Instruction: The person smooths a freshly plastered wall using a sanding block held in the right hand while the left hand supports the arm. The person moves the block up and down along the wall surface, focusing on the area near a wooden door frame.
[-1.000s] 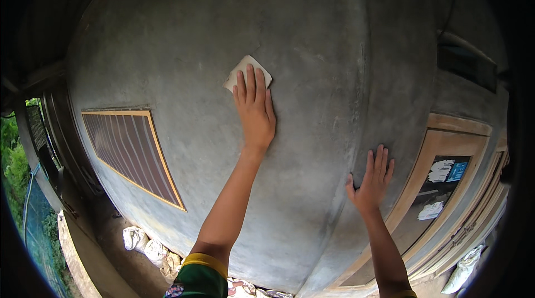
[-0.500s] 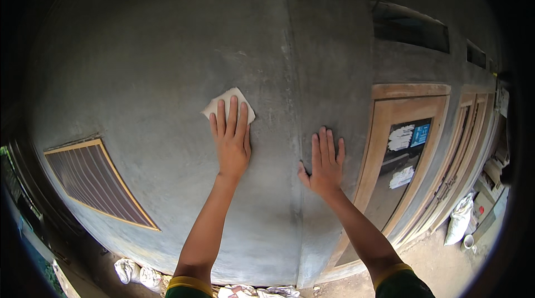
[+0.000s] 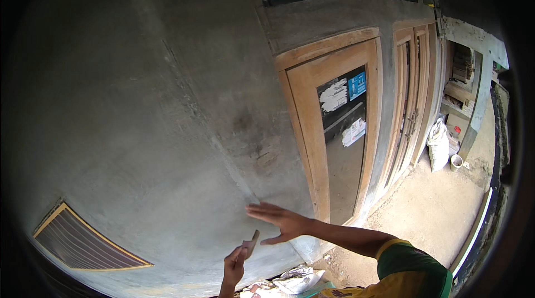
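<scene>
- Left hand (image 3: 234,263) pinches a bent sheet (image 3: 251,245) — held before the grey wall (image 3: 139,147), toward its lower edge.
- Right hand (image 3: 286,223) is unclenched, fingers spread, just beside the sheet — wall contact unclear.

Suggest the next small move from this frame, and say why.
Perhaps bring the right grip to the free end of the small sheet: the left grip pinches its lower end, while the right is open, empty and close by.

The left hand (image 3: 234,263) is raised and curled, the right hand (image 3: 287,224) spread, pointing leftward.
</scene>
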A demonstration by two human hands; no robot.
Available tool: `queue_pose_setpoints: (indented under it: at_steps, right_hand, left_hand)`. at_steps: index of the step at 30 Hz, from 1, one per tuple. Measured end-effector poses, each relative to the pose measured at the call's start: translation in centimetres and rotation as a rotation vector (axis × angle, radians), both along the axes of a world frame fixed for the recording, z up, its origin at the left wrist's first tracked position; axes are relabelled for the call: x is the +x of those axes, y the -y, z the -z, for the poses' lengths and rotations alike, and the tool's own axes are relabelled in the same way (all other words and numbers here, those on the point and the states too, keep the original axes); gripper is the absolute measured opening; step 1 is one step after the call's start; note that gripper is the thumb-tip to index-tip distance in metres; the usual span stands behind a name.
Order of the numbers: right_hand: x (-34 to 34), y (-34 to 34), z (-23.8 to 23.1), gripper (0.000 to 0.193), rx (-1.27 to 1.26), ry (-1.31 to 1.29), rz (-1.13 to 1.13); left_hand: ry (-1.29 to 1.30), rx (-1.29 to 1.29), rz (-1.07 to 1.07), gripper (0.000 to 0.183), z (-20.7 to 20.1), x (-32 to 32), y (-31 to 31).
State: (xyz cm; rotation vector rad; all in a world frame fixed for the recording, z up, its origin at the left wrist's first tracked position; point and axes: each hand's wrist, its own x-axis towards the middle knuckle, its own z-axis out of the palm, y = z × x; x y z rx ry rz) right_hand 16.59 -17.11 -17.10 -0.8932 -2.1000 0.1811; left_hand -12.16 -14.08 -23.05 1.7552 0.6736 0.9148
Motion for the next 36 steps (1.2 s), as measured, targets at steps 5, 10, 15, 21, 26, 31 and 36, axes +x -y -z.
queue_pose_setpoints:
  at_steps: [5, 10, 15, 21, 26, 31, 36]
  right_hand:
    - [-4.0, 5.5, 12.7, 0.067, -0.748, -0.256, -0.285]
    - [-6.7, 9.3, 18.7, 0.052, -0.945, -0.801, -0.074]
    - [-5.9, 11.0, 20.7, 0.036, -1.104, -1.079, 0.058]
    - [-4.0, 11.9, 19.1, 0.023, -0.886, -1.282, -0.147]
    - [-3.7, 10.8, 15.7, 0.032, -0.703, -1.102, 0.001]
    - [-2.1, 9.5, 11.3, 0.037, -0.413, -0.765, 0.361]
    - [0.7, 5.1, 3.1, 0.056, 0.021, -0.434, 0.334]
  left_hand:
    - [0.161, -0.596, -0.086, 0.031, 11.0, -0.9, 6.9]
    - [0.451, -0.819, 0.004, 0.041, 13.2, 0.7, 9.8]
    - [-0.174, -0.652, -0.039, 0.052, 11.7, 3.1, 8.7]
    - [0.021, -0.398, -0.199, 0.026, 8.8, 8.0, 8.2]
    - [-0.086, -0.217, -0.166, 0.031, 6.8, 9.4, 7.3]
    - [-0.291, 0.412, -0.027, 0.053, 2.5, 8.2, 2.9]
    - [-0.187, 1.02, -0.161, 0.072, -6.3, 9.8, -4.7]
